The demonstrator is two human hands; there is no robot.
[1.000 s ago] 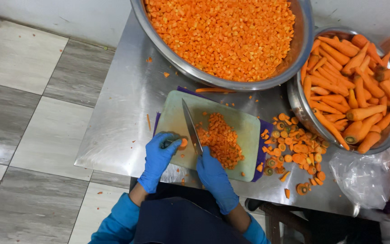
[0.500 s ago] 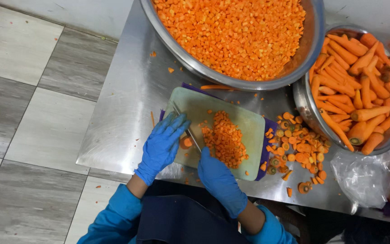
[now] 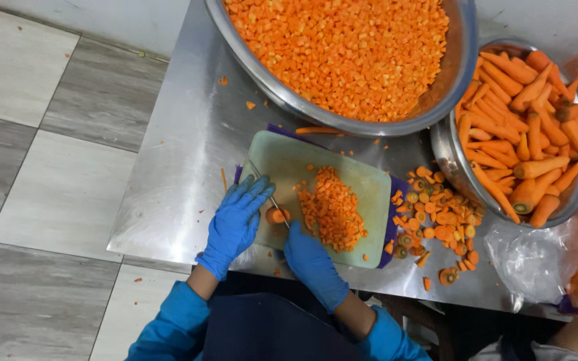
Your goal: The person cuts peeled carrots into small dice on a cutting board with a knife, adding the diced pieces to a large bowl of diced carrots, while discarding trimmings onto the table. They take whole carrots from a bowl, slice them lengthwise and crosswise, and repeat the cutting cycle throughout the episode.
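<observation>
On a pale green cutting board (image 3: 342,180) lying on a steel table (image 3: 182,154), two hands in blue gloves work a carrot. The left hand (image 3: 235,224) lies flat with fingers spread over the board's near left corner, its fingertips pressing a short carrot stub (image 3: 276,215) whose round cut face shows orange; the stub is too short to judge its long axis. The right hand (image 3: 312,264) is closed around the handle of a knife (image 3: 269,197). The thin blade runs from that hand away toward the board's far left corner, tip pointing away from the person, edge down just beside the stub. Right of the blade sits a heap of diced carrot (image 3: 332,210). Beyond the board stands a large steel bowl (image 3: 459,73) full of dice; to the right, a smaller bowl of whole peeled carrots (image 3: 526,134), with cut carrot ends (image 3: 436,224) scattered between.
</observation>
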